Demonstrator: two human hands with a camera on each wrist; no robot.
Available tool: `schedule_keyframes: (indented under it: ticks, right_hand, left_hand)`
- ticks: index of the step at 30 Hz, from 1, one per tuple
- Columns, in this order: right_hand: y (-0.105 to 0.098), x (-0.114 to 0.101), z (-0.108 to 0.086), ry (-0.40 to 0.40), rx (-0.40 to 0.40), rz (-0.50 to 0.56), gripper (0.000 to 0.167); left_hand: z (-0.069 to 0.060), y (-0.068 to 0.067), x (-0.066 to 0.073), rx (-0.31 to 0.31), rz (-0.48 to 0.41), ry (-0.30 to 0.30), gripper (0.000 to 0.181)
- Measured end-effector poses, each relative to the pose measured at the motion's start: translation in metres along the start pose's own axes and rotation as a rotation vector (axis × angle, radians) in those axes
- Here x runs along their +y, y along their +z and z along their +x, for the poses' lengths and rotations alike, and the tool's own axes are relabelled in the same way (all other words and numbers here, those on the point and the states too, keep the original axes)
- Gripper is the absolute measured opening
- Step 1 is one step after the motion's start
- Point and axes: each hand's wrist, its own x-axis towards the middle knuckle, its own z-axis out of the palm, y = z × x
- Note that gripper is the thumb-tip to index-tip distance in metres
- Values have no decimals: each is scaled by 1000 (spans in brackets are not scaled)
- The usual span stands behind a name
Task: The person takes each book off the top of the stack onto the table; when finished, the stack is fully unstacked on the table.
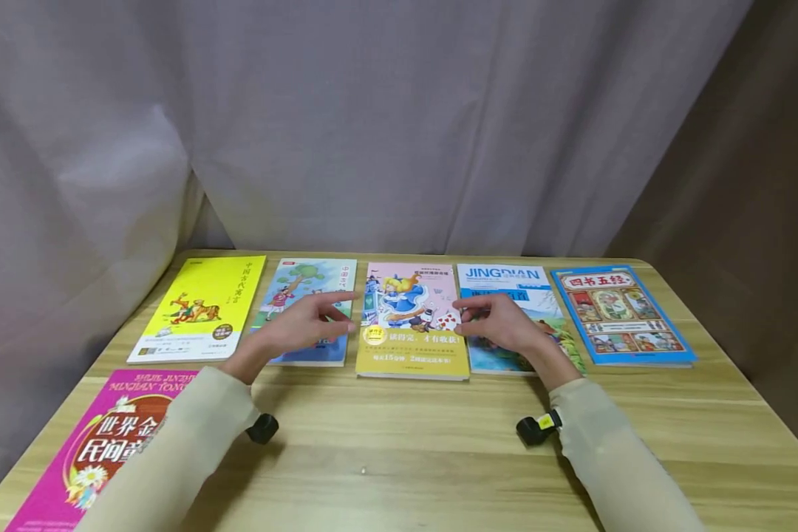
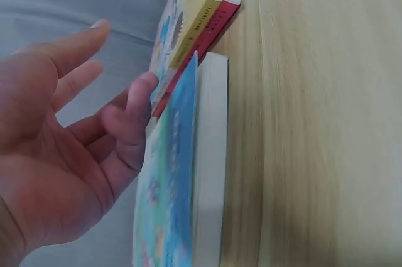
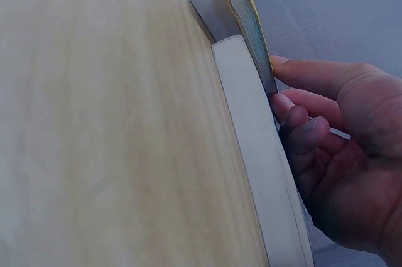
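Note:
In the middle of the row lies a pink-and-yellow storybook (image 1: pixel 412 347) with a girl in blue on its cover. The left wrist view shows its yellow spine (image 2: pixel 196 31) above a red spine (image 2: pixel 217 25). My left hand (image 1: pixel 299 325) hovers over the light-blue book (image 1: pixel 315 355), fingers loosely bent, tips just short of the storybook's left edge. On the other side, my right hand (image 1: pixel 505 321) is above the blue-and-white JINGDIAN book (image 1: pixel 499 358), its fingertips at the storybook's right edge. In the right wrist view they meet the cover's edge (image 3: pixel 264 47); no grip shows.
A yellow-and-white book (image 1: pixel 202 303) lies at the left end of the row, a blue book (image 1: pixel 621 318) at the right end. Nearer, a magenta book (image 1: pixel 60 458) is partly under my left sleeve. Grey curtain (image 1: pixel 372 133) hangs behind the wooden table (image 1: pixel 406 458).

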Motion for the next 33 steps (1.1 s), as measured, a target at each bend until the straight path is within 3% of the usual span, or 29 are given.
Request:
schedule_keyframes:
  ticks: [6, 14, 21, 33]
  right_hand:
    - [0, 1, 0, -11, -4, 14, 53]
    - [1, 2, -1, 3, -2, 25, 52]
    - [0, -1, 1, 23, 12, 22, 51]
    - [0, 1, 0, 10, 14, 22, 51]
  left_hand:
    - [20, 11, 0, 4, -13, -56, 61]
    - [36, 20, 3, -9, -36, -86, 63]
    - [44, 24, 3, -15, -26, -111, 63]
    - [49, 30, 5, 1, 83, -126, 65]
